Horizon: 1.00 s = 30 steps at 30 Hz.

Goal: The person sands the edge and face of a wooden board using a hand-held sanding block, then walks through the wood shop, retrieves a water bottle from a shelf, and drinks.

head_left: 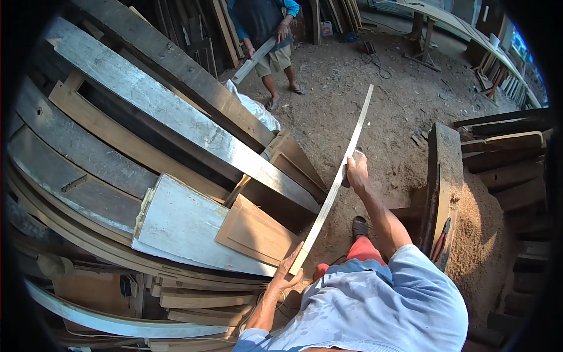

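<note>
A long, narrow strip of pale wood (324,218) slants across the middle, its near end close to my body and its far end over the dirt floor. My left hand (286,268) is closed round the near end. Further along, my right hand (358,171) grips the strip at about its middle, fingers wrapped round it. Just left of the near end lies a small brown wooden panel (258,230), resting on a white-painted board (179,220).
Long planks (158,117) are stacked at the left. A co-worker (264,23) holds a pale wood piece (252,61) at the back. Red-handled pliers (440,242) lie on a thick beam (448,170) at right, beside sawdust (478,234). A long table (451,20) stands far right.
</note>
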### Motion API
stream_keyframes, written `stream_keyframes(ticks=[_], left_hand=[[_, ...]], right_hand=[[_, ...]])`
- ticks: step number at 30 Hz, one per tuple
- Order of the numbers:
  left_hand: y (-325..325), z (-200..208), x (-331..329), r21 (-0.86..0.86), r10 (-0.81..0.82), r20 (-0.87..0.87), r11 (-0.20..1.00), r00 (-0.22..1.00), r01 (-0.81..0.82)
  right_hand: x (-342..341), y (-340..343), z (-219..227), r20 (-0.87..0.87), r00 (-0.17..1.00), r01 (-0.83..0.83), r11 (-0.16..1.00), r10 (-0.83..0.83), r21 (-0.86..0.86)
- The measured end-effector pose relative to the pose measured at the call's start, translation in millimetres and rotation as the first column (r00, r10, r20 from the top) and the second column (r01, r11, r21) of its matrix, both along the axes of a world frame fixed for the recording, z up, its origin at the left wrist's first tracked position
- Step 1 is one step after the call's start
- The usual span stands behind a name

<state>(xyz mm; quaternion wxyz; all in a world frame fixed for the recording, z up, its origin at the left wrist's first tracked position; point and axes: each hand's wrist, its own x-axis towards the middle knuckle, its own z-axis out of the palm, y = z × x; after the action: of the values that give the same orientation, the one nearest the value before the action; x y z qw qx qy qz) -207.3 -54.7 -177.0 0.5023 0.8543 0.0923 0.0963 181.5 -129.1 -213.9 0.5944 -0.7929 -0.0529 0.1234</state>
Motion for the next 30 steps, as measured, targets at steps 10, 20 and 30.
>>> stream_keyframes(ticks=[10,20,30], left_hand=[[10.0,-73.3,-80.8,-0.084,0.049,-0.197,0.994,0.979,-0.066],[4.5,-124.5,-134.5,-0.035,0.095,-0.379,0.993,0.921,-0.117],[26.2,-25.2,-75.7,-0.529,-0.445,-0.437,0.830,0.782,0.178]], right_hand=[[-56.8,6.3,-44.1,-0.081,0.997,-0.004,0.997,0.010,0.072],[-106.3,11.1,-17.6,-0.081,0.994,-0.069,0.997,0.067,-0.025],[-103.4,-16.7,-54.0,-0.056,0.996,-0.070,0.998,0.070,-0.003]])
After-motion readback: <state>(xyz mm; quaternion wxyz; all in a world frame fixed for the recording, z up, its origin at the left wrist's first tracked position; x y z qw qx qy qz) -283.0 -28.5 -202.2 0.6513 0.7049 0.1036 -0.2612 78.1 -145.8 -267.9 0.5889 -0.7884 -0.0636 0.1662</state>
